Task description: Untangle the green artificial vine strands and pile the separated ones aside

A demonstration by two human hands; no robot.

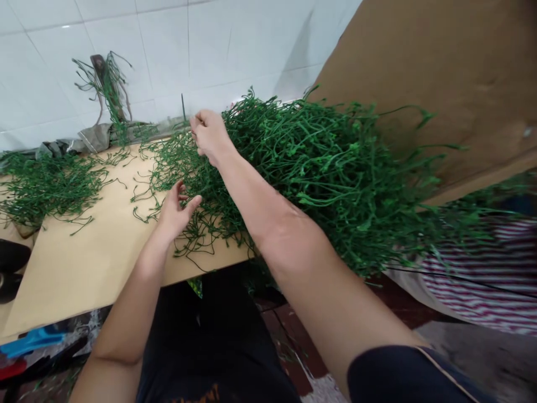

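Observation:
A big heap of thin green stems with small knobbed tips, which look like artificial plant stems, spreads across the right of the board. My right hand is at the heap's far left edge, its fingers curled together beside a thin upright dark rod. What those fingers pinch, if anything, is too small to make out. Nearer to me, my left hand hovers over loose stems, thumb and fingers apart, with nothing visible in it. A smaller pile of the same stems lies at the left.
The tan board reaches to the white tiled wall. More stems hang on a brown upright piece by the wall. Brown cardboard stands at the right, above striped cloth. Blue plastic lies below the board.

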